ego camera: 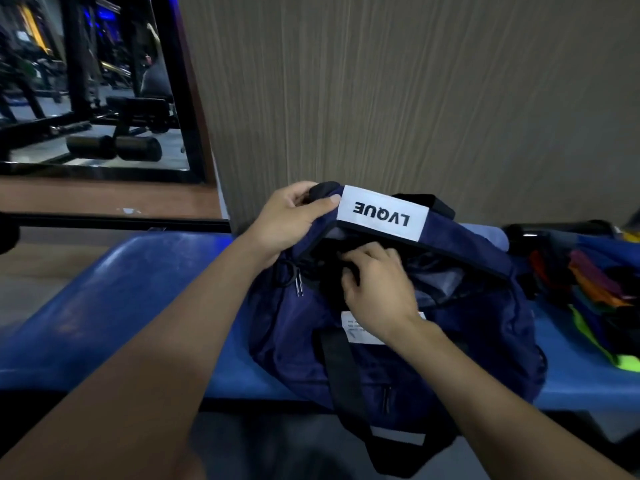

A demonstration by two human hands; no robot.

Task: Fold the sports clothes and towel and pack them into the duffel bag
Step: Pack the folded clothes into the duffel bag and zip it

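Left hand is gripping the duffel bag flap at 11 o'clock, lifting it; right hand is curling around dark clothing inside. Bag is sitting on bench; soft, light, floppy — hold rim.

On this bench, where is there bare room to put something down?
The bench is bare left of the duffel bag, up to the left forearm. A narrow strip shows between the bag and the coloured clothes. The right end is crowded with those clothes, and the bag's mouth is taken by the left hand and right hand.
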